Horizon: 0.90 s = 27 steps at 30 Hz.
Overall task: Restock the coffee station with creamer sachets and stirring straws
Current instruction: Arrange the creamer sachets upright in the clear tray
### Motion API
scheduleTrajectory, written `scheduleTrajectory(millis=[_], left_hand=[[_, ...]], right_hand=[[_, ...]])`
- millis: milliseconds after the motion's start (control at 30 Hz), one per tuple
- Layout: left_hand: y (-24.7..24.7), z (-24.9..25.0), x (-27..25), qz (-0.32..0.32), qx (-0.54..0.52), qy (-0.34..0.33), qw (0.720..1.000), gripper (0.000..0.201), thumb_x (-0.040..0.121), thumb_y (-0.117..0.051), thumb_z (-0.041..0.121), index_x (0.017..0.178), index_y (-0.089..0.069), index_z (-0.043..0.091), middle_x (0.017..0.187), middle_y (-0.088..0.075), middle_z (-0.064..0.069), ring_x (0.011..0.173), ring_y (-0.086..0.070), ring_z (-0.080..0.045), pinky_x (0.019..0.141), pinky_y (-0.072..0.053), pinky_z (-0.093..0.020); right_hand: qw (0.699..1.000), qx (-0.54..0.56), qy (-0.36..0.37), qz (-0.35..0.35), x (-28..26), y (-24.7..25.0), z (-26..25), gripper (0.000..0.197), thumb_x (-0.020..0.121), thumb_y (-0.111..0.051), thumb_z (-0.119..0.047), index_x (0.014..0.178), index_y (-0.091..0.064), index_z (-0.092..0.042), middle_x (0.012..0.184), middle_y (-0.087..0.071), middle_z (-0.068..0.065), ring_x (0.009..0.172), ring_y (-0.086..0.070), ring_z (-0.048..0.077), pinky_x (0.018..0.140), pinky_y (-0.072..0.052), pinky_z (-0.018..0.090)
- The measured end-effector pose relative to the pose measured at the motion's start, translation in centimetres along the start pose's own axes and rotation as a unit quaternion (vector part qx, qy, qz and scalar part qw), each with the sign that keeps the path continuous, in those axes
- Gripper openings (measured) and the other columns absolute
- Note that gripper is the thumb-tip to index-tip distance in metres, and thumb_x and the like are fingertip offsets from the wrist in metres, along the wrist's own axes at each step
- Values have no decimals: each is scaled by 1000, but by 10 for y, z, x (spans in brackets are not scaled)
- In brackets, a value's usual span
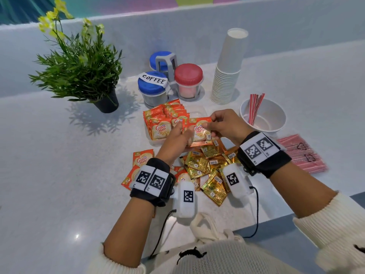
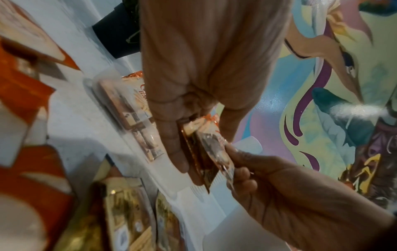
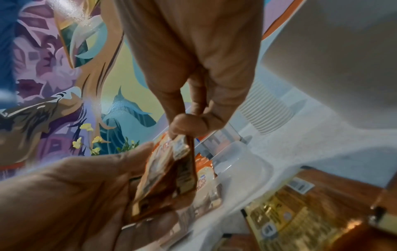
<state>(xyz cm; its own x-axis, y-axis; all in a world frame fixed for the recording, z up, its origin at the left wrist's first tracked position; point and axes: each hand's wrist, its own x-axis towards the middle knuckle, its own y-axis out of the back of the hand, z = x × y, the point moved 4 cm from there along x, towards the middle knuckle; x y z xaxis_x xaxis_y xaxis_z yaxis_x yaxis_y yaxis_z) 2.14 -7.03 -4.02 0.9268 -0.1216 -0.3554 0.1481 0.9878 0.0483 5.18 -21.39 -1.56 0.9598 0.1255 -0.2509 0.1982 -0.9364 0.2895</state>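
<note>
Both hands are meeting over a pale speckled table (image 1: 59, 155); left hand (image 1: 175, 138) and right hand (image 1: 223, 123) are both pinching the same creamer sachet (image 1: 200, 133), fingers (image 2: 171, 144) curled narrow on its lower left edge, right thumb and fingers clamping its top right corner. Sachet is sitting upright between the two hands, just above a clear tray (image 1: 197, 109) that is holding a row of standing sachets (image 1: 164, 121), just beyond the left fingers. Below the fingers, toward the person, a loose pile of sachets (image 1: 207, 167) is lying on the table, some face up, many showing gold backs. Right of the right fingers, a white bowl (image 1: 276, 119) is holding a few red stirring straws (image 1: 254, 107); a packed bundle of straws (image 1: 302, 155) is lying flat beside the right wrist. Beyond the fingers are standing a rack of jars (image 1: 171, 80), one labelled COFFEE, a stack of paper cups (image 1: 229, 70) and a potted plant (image 1: 79, 66). A low white ledge (image 1: 177, 28) is backing the table, with a colourful mural wall (image 2: 343, 84) behind it.
</note>
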Motion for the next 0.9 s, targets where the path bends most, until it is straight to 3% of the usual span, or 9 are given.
scheduleTrajectory(millis=[100,233,300,367,433,533,600,767,900], left_hand=[[-2,-2,2,10,8,-14,1000,45,96,-49,17,138,-35,9,134,-50,-11,107,-59,-21,62,-57,-16],[5,-1,6,76,35,-40,996,46,95,-45,20,138,-33,10,136,-49,-11,121,-52,-29,94,-52,-45],[9,0,7,95,49,-47,993,40,98,-39,16,138,-33,10,135,-49,-12,122,-51,-30,99,-46,-50],[12,7,7,104,73,-56,990,41,100,-35,16,140,-30,11,136,-48,-11,122,-50,-28,101,-45,-48],[16,15,8,109,108,-78,985,41,100,-35,16,140,-31,10,130,-51,-7,115,-51,-22,99,-44,-38],[27,28,11,141,160,-116,970,27,98,-43,16,123,-45,7,121,-56,-9,108,-54,-21,89,-44,-30],[39,32,16,179,208,-124,954,24,93,-51,14,116,-49,9,121,-53,-11,114,-49,-23,92,-40,-29],[59,31,26,204,373,-84,901,42,89,-56,18,130,-47,21,140,-35,-12,134,-24,-28,107,-26,-39],[64,19,40,169,423,-55,889,45,87,-56,21,131,-47,22,146,-31,-12,137,-20,-29,111,-21,-39]], right_hand=[[999,14,8,30,4,-7,-1,23,79,-69,-4,73,-47,-9,54,-52,8,34,-50,5,38,-44,18],[999,28,-10,32,8,-15,1,26,80,-67,-3,95,-47,-7,59,-56,8,39,-54,11,43,-47,21],[1000,23,-3,3,8,-20,0,19,81,-65,0,93,-51,-4,60,-55,8,38,-54,6,44,-49,19],[1000,19,18,-16,9,-25,-6,11,82,-63,2,80,-53,-3,59,-53,8,38,-53,3,45,-49,16],[999,18,30,-14,14,-25,-11,20,81,-64,4,68,-51,-6,58,-53,10,38,-53,2,44,-48,15],[999,-5,43,12,26,-20,-17,23,79,-66,3,66,-51,-8,61,-58,11,43,-57,6,46,-49,16],[998,-23,47,39,35,-17,-19,22,79,-66,3,67,-52,-8,61,-58,10,43,-57,7,46,-51,17],[990,-122,36,62,53,-18,-8,30,77,-69,-2,59,-49,-15,60,-58,7,55,-58,17,63,-53,33],[970,-242,22,-7,57,-37,-1,36,77,-71,-9,54,-46,-22,75,-60,9,75,-56,20,63,-43,25]])
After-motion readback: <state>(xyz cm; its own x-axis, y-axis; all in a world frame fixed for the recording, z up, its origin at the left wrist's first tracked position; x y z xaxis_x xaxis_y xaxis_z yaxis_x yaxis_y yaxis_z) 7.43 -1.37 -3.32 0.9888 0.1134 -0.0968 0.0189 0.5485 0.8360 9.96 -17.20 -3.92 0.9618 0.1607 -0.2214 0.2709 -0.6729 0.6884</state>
